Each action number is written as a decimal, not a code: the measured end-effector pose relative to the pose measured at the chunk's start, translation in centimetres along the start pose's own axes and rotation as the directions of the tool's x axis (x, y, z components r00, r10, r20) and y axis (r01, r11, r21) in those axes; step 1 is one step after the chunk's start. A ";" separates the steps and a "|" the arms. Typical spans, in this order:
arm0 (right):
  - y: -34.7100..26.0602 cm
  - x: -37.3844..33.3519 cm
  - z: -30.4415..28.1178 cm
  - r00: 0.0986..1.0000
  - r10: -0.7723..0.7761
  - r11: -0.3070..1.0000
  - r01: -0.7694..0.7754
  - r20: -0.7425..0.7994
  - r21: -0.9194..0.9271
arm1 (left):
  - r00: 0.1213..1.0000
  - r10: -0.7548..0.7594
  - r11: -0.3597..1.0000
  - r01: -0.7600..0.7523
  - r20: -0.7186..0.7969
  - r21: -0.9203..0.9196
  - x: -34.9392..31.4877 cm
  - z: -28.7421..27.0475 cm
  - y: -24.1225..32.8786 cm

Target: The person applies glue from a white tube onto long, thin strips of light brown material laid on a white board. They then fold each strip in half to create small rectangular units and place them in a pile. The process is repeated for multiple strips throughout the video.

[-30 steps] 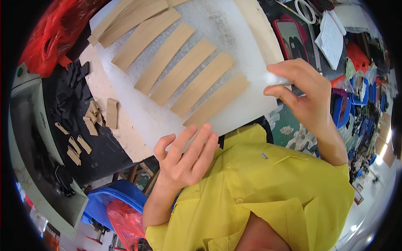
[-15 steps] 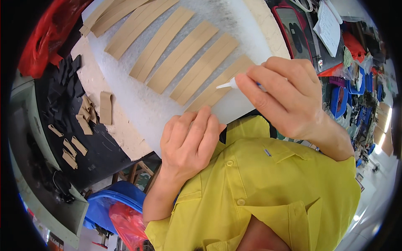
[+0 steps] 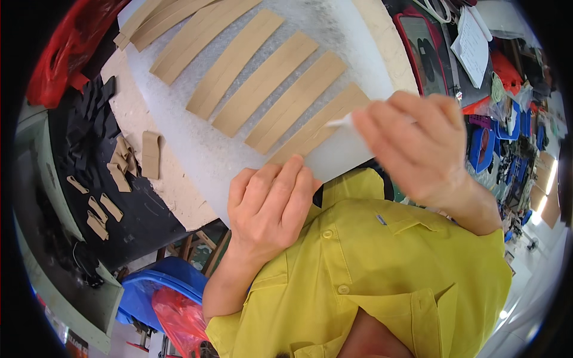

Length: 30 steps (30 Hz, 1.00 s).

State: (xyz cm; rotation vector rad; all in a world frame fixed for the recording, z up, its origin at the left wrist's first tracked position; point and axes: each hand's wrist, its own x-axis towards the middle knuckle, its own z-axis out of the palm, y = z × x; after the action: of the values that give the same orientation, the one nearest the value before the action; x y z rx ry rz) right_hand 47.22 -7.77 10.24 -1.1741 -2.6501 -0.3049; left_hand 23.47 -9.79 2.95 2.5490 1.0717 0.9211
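Right of the tan strips [image 3: 296, 101], the white sheet [image 3: 358, 59] gives a hand a bare lane at top centre; only narrow gaps part the strips. The left hand [image 3: 268, 200] and blurred right hand [image 3: 418, 149] obstruct the centre. A notepad [image 3: 471, 48] crowds the upper right, black pieces [image 3: 92, 131] the left.

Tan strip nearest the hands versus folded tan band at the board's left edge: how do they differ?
The tan strip is long and laid flat; the folded tan band is shorter and looks doubled. The tan strip lies on the white sheet, by the left hand; the folded tan band lies off the sheet, untouched. Both are tan.
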 end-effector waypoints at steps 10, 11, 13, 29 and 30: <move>0.8 2.5 2.4 0.998 0.012 0.997 -0.007 -0.061 0.079 | 0.995 -0.097 0.994 0.099 0.035 -0.050 1.9 -1.3 -1.6; 0.8 2.6 2.5 0.998 0.004 0.997 0.001 -0.057 0.080 | 0.993 -0.111 0.993 0.112 0.047 -0.031 1.7 -1.2 -1.7; 1.6 2.7 1.9 0.999 0.001 0.997 0.002 -0.043 0.071 | 0.993 -0.110 0.994 0.111 0.048 -0.008 1.6 -1.2 -1.7; 1.9 5.8 3.3 0.997 -0.044 0.992 0.052 -0.066 0.119 | 0.989 -0.145 0.989 0.144 0.034 0.042 3.0 -2.5 -3.4; 1.9 6.0 3.3 0.998 -0.057 0.992 0.061 -0.039 0.112 | 0.985 -0.161 0.986 0.158 0.062 0.048 2.9 -2.3 -3.7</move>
State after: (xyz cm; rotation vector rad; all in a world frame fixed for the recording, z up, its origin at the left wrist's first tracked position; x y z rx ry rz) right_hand 44.31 -1.45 8.94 -1.0474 -2.6363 -0.1811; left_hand 21.46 -5.22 4.49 2.4650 1.2670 0.7762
